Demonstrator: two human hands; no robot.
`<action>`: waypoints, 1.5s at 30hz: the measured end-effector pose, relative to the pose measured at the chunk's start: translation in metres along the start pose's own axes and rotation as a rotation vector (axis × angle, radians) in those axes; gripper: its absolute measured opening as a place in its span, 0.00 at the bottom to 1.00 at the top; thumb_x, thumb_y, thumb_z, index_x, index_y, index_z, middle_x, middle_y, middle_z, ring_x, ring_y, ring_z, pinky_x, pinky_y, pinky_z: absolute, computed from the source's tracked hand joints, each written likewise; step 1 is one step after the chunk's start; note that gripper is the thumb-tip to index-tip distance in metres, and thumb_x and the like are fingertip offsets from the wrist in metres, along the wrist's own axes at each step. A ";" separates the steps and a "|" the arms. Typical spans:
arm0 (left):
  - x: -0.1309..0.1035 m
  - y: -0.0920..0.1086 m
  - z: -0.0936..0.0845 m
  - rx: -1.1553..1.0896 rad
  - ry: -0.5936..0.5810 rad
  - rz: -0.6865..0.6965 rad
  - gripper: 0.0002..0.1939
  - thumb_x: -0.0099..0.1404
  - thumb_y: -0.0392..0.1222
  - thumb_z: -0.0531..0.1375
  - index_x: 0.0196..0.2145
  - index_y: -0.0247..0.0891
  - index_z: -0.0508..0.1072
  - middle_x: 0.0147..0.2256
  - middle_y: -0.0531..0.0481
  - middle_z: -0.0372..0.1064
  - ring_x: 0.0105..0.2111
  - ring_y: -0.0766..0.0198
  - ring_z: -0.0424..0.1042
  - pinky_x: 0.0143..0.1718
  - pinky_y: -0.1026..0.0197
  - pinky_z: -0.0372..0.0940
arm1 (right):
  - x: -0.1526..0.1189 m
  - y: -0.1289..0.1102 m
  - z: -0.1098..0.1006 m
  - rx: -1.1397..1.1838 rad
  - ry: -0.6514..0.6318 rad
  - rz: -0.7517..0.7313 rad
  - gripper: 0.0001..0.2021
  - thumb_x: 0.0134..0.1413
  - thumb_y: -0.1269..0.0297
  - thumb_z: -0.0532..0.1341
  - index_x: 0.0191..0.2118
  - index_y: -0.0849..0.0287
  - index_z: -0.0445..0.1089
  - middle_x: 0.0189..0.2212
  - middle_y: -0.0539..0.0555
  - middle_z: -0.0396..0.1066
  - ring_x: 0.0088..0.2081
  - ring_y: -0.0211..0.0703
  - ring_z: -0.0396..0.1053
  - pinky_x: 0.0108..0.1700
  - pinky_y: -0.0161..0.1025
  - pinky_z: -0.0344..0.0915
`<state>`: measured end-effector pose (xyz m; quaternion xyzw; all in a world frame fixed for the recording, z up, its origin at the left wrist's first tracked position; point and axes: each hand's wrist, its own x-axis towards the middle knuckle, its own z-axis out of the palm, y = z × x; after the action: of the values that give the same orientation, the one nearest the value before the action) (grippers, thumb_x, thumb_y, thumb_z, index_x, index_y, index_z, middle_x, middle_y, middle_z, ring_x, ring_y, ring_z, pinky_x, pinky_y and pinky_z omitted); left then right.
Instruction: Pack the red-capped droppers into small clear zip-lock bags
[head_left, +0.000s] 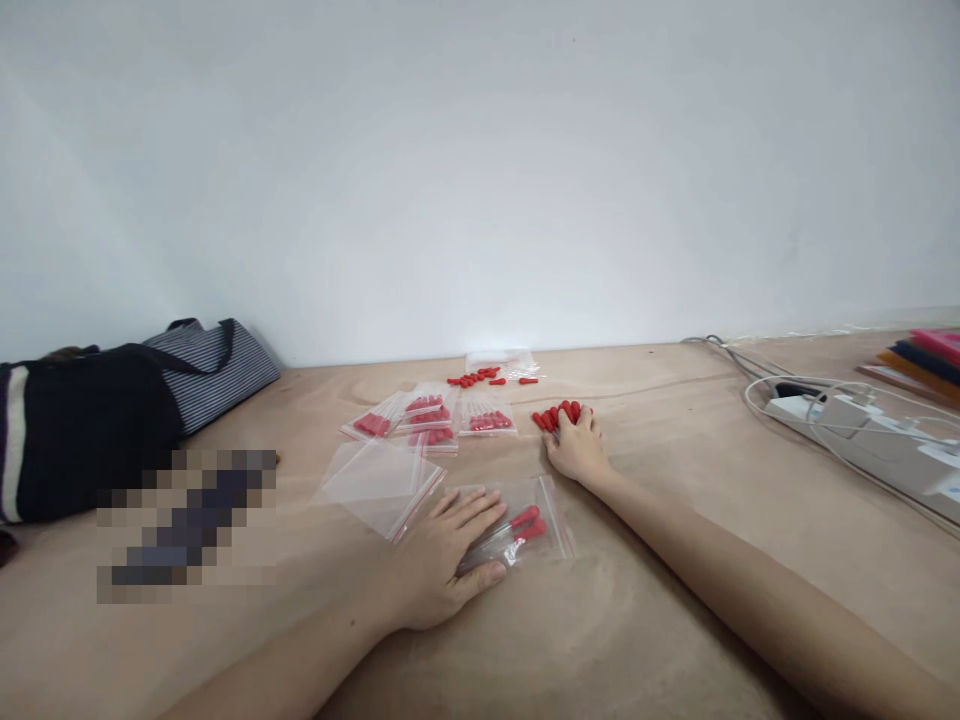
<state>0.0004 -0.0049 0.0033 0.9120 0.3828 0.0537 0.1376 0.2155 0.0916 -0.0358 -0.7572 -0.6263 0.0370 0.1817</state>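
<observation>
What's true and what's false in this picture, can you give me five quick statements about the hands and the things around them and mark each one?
1. The left hand rests on a clear bag. True.
2. Only blue pieces show in that bag. False: red-bulbed pieces show inside.
3. The right hand is at a cluster of red bulbs. True.
4. The power strip is left of both hands. False: it is to their right.
5. A striped bag lies on the left. True.

A clear zip bag [552, 504] lies flat — two red-bulbed droppers [531, 531] inside — near clustered red bulbs [553, 414].
</observation>
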 end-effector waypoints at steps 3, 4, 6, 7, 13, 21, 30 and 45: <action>0.000 0.000 0.000 0.002 -0.009 0.000 0.27 0.64 0.54 0.48 0.58 0.43 0.51 0.59 0.50 0.47 0.58 0.54 0.46 0.57 0.46 0.41 | -0.001 -0.010 0.001 0.008 -0.025 0.029 0.24 0.51 0.57 0.51 0.53 0.62 0.56 0.56 0.68 0.43 0.55 0.65 0.46 0.47 0.53 0.50; 0.000 0.000 0.001 0.002 -0.008 -0.001 0.27 0.64 0.54 0.48 0.58 0.43 0.51 0.59 0.50 0.47 0.58 0.55 0.45 0.57 0.46 0.41 | -0.002 -0.011 -0.001 0.014 -0.036 0.028 0.24 0.50 0.56 0.52 0.53 0.61 0.55 0.56 0.67 0.42 0.55 0.65 0.45 0.47 0.54 0.50; 0.000 0.000 0.001 0.000 -0.014 0.000 0.27 0.64 0.54 0.48 0.58 0.43 0.51 0.59 0.50 0.46 0.58 0.55 0.45 0.57 0.46 0.40 | -0.002 -0.009 -0.005 0.027 -0.053 0.010 0.25 0.48 0.53 0.53 0.51 0.61 0.57 0.55 0.66 0.45 0.55 0.64 0.45 0.47 0.54 0.50; 0.000 0.000 0.001 -0.001 -0.018 0.000 0.27 0.64 0.54 0.48 0.58 0.43 0.51 0.59 0.50 0.46 0.58 0.55 0.45 0.57 0.46 0.40 | -0.002 -0.006 -0.008 0.031 -0.052 -0.001 0.25 0.47 0.51 0.53 0.49 0.60 0.59 0.54 0.66 0.47 0.55 0.63 0.46 0.47 0.54 0.50; 0.001 0.001 -0.001 0.005 -0.033 -0.007 0.27 0.64 0.53 0.48 0.58 0.42 0.51 0.59 0.49 0.46 0.58 0.56 0.44 0.57 0.47 0.40 | -0.002 0.001 -0.017 0.085 0.010 0.036 0.18 0.44 0.49 0.55 0.34 0.58 0.70 0.48 0.62 0.56 0.52 0.56 0.50 0.48 0.54 0.49; 0.001 -0.001 0.002 -0.002 -0.015 -0.001 0.26 0.64 0.53 0.49 0.58 0.43 0.51 0.59 0.50 0.45 0.58 0.56 0.45 0.57 0.47 0.40 | 0.001 0.001 -0.021 0.294 0.173 0.029 0.14 0.45 0.53 0.55 0.24 0.58 0.71 0.42 0.60 0.62 0.49 0.56 0.54 0.48 0.54 0.50; 0.000 -0.001 0.002 0.012 -0.022 -0.001 0.26 0.64 0.53 0.49 0.57 0.45 0.52 0.59 0.50 0.45 0.58 0.55 0.45 0.57 0.46 0.41 | -0.042 0.033 -0.031 1.216 -0.065 -0.188 0.20 0.42 0.52 0.60 0.39 0.56 0.57 0.22 0.44 0.58 0.19 0.33 0.59 0.23 0.34 0.57; 0.000 0.000 0.000 -0.002 -0.029 -0.013 0.25 0.64 0.51 0.50 0.57 0.46 0.52 0.59 0.50 0.46 0.58 0.53 0.47 0.56 0.44 0.41 | -0.068 0.030 -0.025 1.561 -0.285 0.079 0.22 0.39 0.51 0.62 0.38 0.56 0.55 0.25 0.46 0.66 0.25 0.36 0.68 0.32 0.38 0.66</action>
<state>0.0007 -0.0048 0.0030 0.9100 0.3865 0.0401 0.1445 0.2360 0.0157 -0.0335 -0.4210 -0.4093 0.5682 0.5766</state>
